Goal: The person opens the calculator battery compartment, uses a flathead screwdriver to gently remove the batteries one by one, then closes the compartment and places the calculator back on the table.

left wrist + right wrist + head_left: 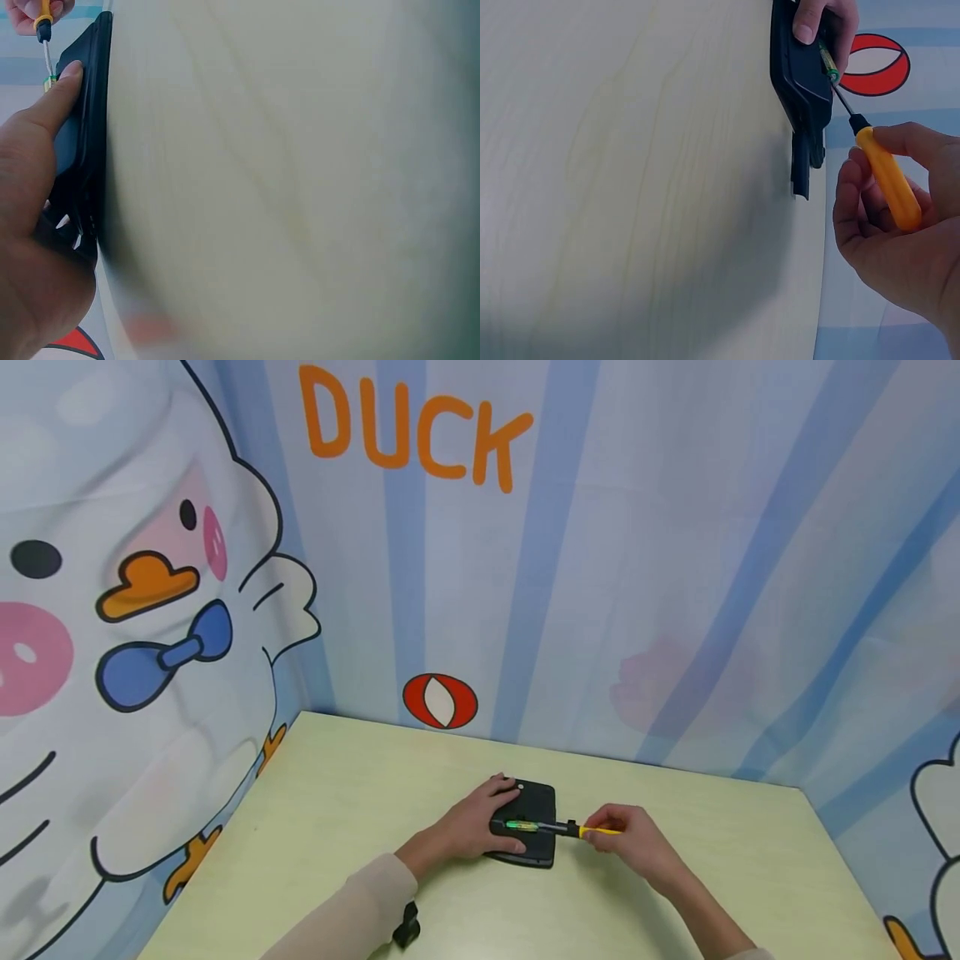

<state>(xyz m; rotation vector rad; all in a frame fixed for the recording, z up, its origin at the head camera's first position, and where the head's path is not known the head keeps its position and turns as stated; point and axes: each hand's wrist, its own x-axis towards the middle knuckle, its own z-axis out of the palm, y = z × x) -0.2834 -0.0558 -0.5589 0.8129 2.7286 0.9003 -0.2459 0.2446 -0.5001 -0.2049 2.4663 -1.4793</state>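
A flat black plastic device (534,852) lies on the table, with a green cylindrical battery (522,826) in the middle of its upper face. My left hand (474,822) holds it from the left side, thumb (64,97) laid on the face and the other fingers toward the far edge. In my right hand (633,843) is a screwdriver with a yellow-orange handle (889,180), pinched between thumb and fingers. Its thin metal shaft (844,99) reaches to the right end of the battery. Whether the tip touches the battery I cannot tell.
The pale wood-look table (330,793) stretches out on both sides. Behind and to the left hangs a printed duck curtain (465,577) that meets the table's edges. A small black item (407,927) sits by my left sleeve.
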